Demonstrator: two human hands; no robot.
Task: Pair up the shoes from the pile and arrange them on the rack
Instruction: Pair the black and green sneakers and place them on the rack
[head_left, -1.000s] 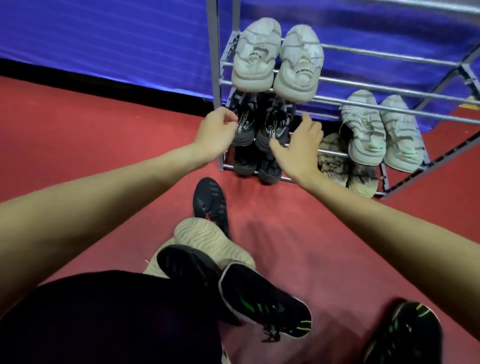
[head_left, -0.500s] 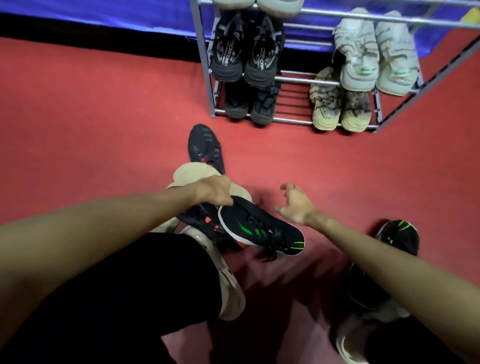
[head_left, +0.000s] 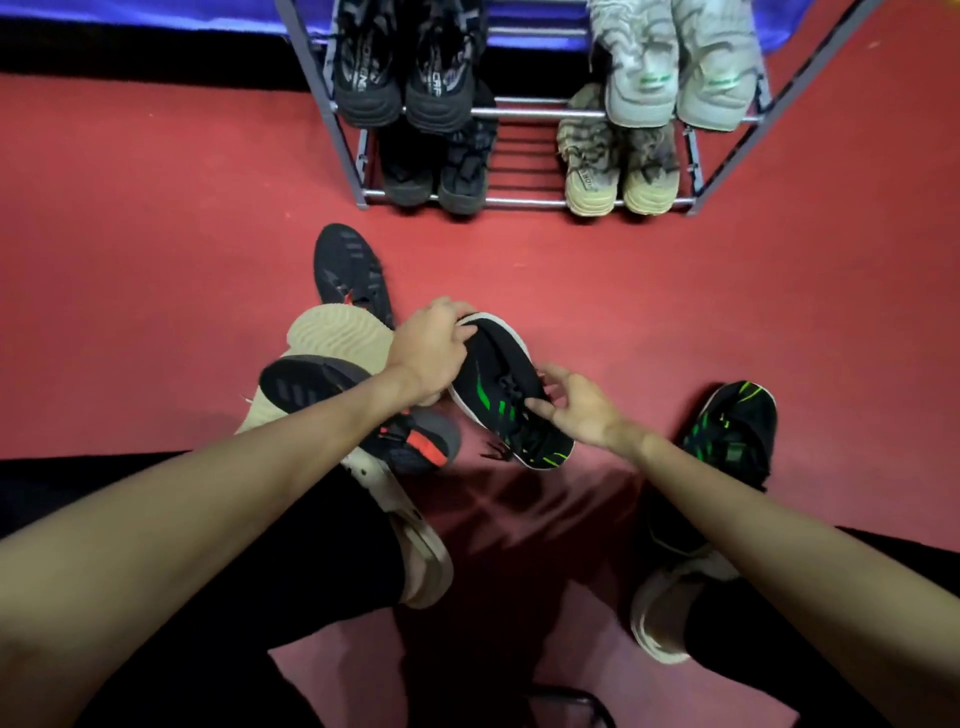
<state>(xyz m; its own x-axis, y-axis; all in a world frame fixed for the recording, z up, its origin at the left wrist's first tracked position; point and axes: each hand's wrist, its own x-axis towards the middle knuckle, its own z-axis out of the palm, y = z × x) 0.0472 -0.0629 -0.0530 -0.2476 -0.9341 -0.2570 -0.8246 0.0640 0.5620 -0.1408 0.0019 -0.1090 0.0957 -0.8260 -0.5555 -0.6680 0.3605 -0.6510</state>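
Head view, change: a second earlier both hands were up at the rack (head_left: 524, 201), at the black pair on its second tier; half a second earlier the left hand (head_left: 434, 351) was already down on the black-and-green shoe (head_left: 506, 395) with the right hand (head_left: 579, 410) spread beside it, not touching. By this frame both hands were on that shoe.
Meaning for task: judged as the start of a new pairing, the shoe about to come out of the pile.
Left fingers: curled narrow over the toe end of the shoe, thumb side hidden; holding it.
Right fingers (head_left: 540, 404): part open, tips resting on the laces and upper near the heel end; whether they gripped or only steadied could not be told from this angle.
Shoe position: between the two hands, tilted on its side, white sole edge toward the left palm.
Matching shoe (head_left: 732, 426): on the floor, well apart to the outside of the right wrist.
Pile remainder: beige shoe (head_left: 332, 332) and black shoe with orange patch (head_left: 363, 410) under the left forearm; another black shoe (head_left: 353, 270) beyond the left fingers.
Rack: far past both sets of fingertips, four pairs in view.
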